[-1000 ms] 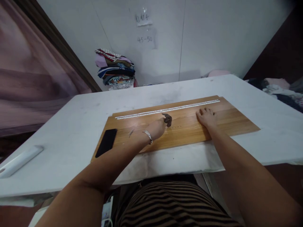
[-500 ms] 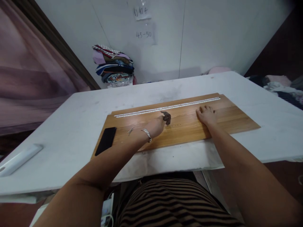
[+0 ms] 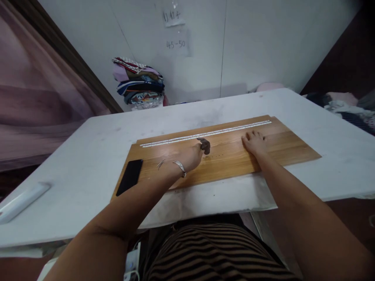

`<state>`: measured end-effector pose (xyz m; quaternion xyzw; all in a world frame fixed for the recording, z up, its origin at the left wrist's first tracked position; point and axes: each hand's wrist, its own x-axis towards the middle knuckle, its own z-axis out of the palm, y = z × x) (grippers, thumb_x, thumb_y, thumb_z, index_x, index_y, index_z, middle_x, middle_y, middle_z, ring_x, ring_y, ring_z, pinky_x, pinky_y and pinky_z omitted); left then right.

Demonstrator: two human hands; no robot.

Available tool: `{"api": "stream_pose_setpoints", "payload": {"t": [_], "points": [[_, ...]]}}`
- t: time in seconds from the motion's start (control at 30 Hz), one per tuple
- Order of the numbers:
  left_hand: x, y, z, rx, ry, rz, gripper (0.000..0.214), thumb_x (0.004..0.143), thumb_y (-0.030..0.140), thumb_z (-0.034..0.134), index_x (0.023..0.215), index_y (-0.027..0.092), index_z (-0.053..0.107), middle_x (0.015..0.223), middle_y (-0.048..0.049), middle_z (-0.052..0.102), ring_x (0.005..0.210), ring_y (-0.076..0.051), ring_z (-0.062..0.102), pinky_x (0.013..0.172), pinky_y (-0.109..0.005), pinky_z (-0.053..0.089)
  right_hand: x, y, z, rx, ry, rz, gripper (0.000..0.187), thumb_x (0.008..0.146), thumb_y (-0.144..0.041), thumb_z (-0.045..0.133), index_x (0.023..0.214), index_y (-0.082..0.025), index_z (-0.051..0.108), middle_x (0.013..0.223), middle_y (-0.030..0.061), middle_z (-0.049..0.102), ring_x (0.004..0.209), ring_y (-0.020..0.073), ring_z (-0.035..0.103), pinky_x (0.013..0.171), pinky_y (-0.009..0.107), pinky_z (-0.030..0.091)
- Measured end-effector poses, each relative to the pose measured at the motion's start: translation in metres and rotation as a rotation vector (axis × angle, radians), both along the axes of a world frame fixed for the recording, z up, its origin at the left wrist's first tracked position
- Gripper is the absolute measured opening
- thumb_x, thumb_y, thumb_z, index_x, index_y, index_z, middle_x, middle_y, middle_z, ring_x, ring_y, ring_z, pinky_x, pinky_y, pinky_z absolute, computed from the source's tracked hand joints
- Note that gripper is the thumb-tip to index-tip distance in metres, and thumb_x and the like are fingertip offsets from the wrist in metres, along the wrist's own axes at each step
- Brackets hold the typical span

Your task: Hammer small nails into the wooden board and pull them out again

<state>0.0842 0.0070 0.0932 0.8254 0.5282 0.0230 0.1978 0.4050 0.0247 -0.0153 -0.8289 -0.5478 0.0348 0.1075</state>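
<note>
My left hand, with a silver bracelet at its wrist, is wrapped round a hammer. The dark hammer head is over the middle of a wooden board; my fist covers most of the handle. Just right of the head, a short row of small dark dots, nail heads or holes, runs along the wood. Palm down with fingers spread, my right hand rests on the board's right part. Several loose nails lie left of my left hand.
Two pale marked strips run along the board's far side. A black phone lies at its left end. On the white table there is a long white object. Folded clothes are stacked by the wall.
The view has shifted slightly. My left hand keeps the hammer low over the board in nearly the same place, and my right hand stays on the wood.
</note>
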Motion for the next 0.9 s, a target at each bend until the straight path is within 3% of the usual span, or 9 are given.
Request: {"api": "stream_pose_setpoints", "payload": {"t": [0.23, 0.9], "points": [[0.0046, -0.0052, -0.0040, -0.068, 0.059, 0.011, 0.031, 0.101, 0.023, 0.044, 0.122, 0.015, 0.065, 0.117, -0.0154, 0.076, 0.107, -0.027, 0.073, 0.092, -0.036, 0.054, -0.0001, -0.0006, -0.0007, 0.021, -0.016, 0.004, 0.056, 0.102, -0.050, 0.029, 0.131, -0.020, 0.066, 0.149, 0.0176, 0.056, 0.139, 0.0332, 0.042, 0.114, 0.056, 0.031], [0.0042, -0.0039, 0.0005, -0.066, 0.062, 0.012, 0.036, 0.102, 0.027, 0.041, 0.126, 0.013, 0.064, 0.115, -0.0162, 0.077, 0.104, -0.027, 0.073, 0.091, -0.035, 0.054, -0.0017, -0.0011, 0.0020, 0.003, -0.007, -0.010, 0.058, 0.103, -0.050, 0.028, 0.134, -0.020, 0.065, 0.154, 0.0171, 0.052, 0.139, 0.0325, 0.043, 0.114, 0.055, 0.032]]}}
